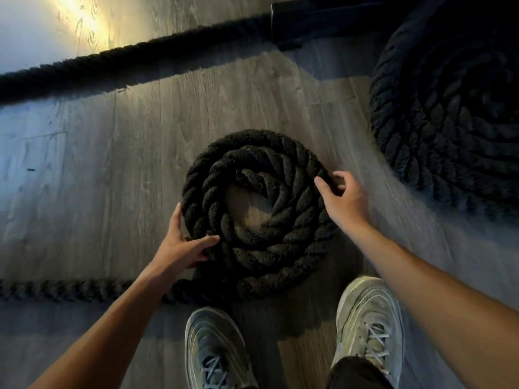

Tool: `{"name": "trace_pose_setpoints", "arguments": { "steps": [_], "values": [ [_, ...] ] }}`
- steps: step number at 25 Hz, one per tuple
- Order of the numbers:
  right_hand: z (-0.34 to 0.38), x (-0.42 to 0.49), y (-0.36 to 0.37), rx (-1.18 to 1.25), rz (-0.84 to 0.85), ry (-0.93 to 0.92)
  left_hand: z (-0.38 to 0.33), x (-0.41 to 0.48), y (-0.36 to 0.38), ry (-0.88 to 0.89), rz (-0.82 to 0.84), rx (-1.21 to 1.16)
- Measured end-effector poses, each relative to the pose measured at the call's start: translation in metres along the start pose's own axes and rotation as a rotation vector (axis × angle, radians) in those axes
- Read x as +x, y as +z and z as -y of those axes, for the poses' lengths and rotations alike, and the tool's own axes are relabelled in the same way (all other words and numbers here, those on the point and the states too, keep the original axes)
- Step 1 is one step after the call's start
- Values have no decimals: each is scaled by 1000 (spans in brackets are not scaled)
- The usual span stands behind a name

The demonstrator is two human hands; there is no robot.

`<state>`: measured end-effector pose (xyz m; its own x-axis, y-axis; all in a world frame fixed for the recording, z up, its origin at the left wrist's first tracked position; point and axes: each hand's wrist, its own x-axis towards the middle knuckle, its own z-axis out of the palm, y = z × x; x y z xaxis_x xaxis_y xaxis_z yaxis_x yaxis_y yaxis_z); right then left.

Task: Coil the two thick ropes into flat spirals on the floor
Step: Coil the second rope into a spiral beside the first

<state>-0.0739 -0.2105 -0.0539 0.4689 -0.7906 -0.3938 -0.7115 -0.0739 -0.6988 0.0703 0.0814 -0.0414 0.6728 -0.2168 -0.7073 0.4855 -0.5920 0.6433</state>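
Observation:
A thick black rope coil [261, 242] of about three turns lies flat on the wooden floor in front of my feet, with a bare gap at its centre. My left hand [185, 245] grips the outer turn at the coil's lower left. My right hand [341, 196] holds the outer turn at the right side, thumb on top. The rope's loose tail [64, 290] runs from the coil's bottom out past the left edge. A second, large finished coil [449, 113] lies at the upper right. Another straight stretch of rope [134, 57] crosses the floor behind.
My two pale sneakers [368, 327] stand just below the small coil. A dark block [309, 21] sits at the top where the far rope ends. Bright light falls on the floor at the top left.

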Motion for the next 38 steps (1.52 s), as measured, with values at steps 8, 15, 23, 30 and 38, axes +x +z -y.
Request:
{"name": "trace_pose_setpoints", "arguments": {
  "steps": [8, 15, 23, 30, 38],
  "values": [
    [-36, -96, 24, 5, -8, -31, -19, 28, -8, 170, -331, 167],
    [-10, -22, 8, -77, 115, -73, -29, 28, -13, 47, -87, 34],
    [6, 25, -5, -112, 35, 57, 1, 12, -1, 65, -198, 27],
    [-19, -84, 27, -3, 55, 134, -21, 64, -21, 229, -462, 296],
    [-7, -22, 17, -144, 152, -1, -18, 49, -30, 121, -356, 0]
  ]
}}
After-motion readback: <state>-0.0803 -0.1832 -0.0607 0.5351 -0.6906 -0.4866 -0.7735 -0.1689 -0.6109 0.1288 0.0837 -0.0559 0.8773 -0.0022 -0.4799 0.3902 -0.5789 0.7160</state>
